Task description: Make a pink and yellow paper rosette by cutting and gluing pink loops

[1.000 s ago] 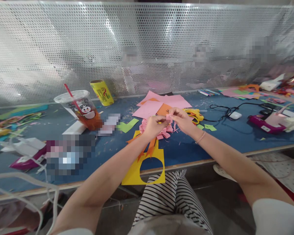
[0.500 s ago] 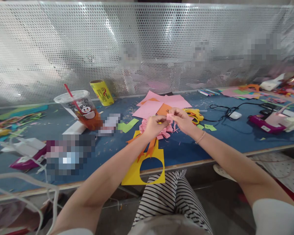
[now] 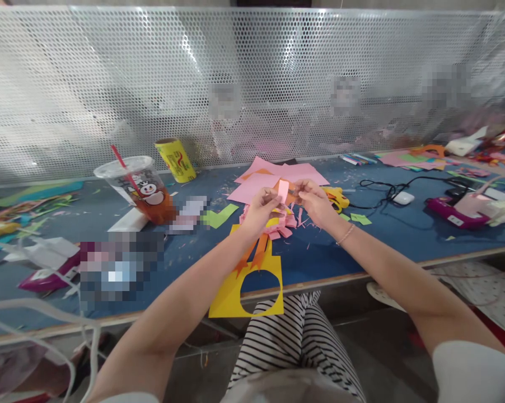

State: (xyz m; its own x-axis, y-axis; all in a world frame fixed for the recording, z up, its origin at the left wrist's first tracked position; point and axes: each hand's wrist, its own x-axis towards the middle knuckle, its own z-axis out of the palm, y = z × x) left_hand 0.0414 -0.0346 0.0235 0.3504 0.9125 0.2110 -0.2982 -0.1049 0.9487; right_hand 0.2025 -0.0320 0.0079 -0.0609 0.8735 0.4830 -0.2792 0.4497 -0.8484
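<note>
My left hand pinches a small pink paper strip, which stands up from its fingertips. Just right of the strip, my right hand has its fingers bent together near the thumb; whatever may be between them is too small to make out. Beneath both hands lies a ring of pink paper pieces with orange pointed strips below it. A yellow sheet with a round hole hangs over the table's front edge. Behind the hands are pink sheets and an orange sheet.
Yellow scissors lie right of my right hand. A drink cup with a red straw and a yellow tube stand at the left. Green scraps, a white mouse, cables and a purple device are also on the table.
My hands have moved slightly apart. The pink strip, earlier between both hands, now stands upright in my left hand, and my right hand has let it go.
</note>
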